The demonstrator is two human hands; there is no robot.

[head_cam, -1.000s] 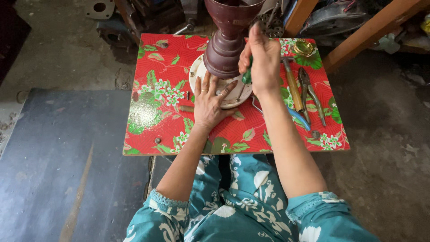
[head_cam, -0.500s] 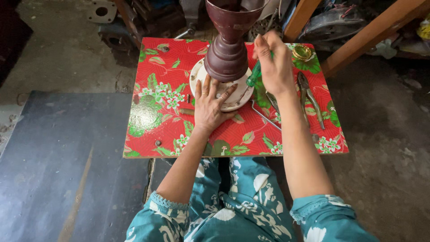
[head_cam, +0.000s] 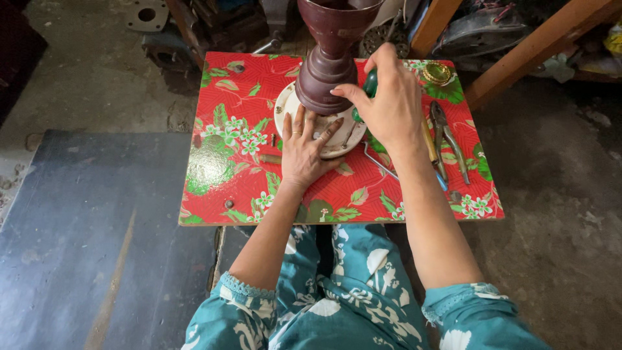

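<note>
The left hand lay flat on the white base plate at 6 o'clock of the maroon stand, while the right hand gripped a green-handled screwdriver, so fastening seemed unfinished.

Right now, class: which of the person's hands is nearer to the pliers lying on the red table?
The right hand. It holds a green-handled tool just left of the pliers, while the left hand rests flat on the white base plate, farther away.
</note>
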